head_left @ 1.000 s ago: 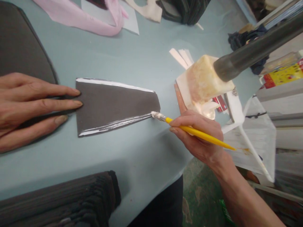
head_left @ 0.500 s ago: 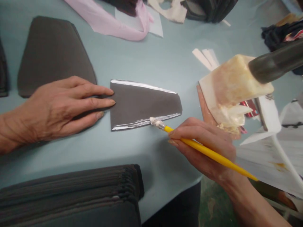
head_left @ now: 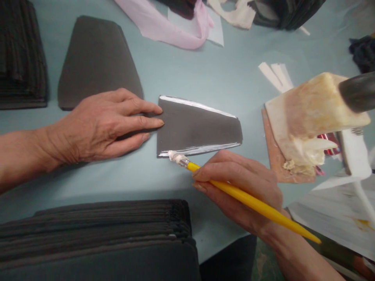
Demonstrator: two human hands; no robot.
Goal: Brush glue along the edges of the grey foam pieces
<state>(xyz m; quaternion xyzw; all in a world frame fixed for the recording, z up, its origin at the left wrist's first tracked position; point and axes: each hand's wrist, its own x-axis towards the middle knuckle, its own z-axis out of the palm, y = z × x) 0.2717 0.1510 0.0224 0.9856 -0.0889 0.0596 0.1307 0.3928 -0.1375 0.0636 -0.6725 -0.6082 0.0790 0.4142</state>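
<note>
A dark grey wedge-shaped piece (head_left: 199,127) lies flat on the pale blue table (head_left: 175,74), with white glue streaks along its far and near edges. My left hand (head_left: 102,125) lies flat with fingers stretched out, the fingertips pressing the piece's wide left end. My right hand (head_left: 240,187) is closed round a yellow-handled brush (head_left: 249,201). The brush's glue-coated tip touches the near left corner of the piece.
A larger dark grey piece (head_left: 93,62) lies behind my left hand. Stacks of dark pieces sit at the near edge (head_left: 96,242) and far left (head_left: 20,58). A glue-smeared pot (head_left: 310,113) stands at the right, beside white strips (head_left: 275,74). Pink fabric (head_left: 170,23) lies at the back.
The brush tip has travelled left along the piece's near edge, from the narrow right end to the left corner, leaving a white streak. The view has shifted rightward over the table.
</note>
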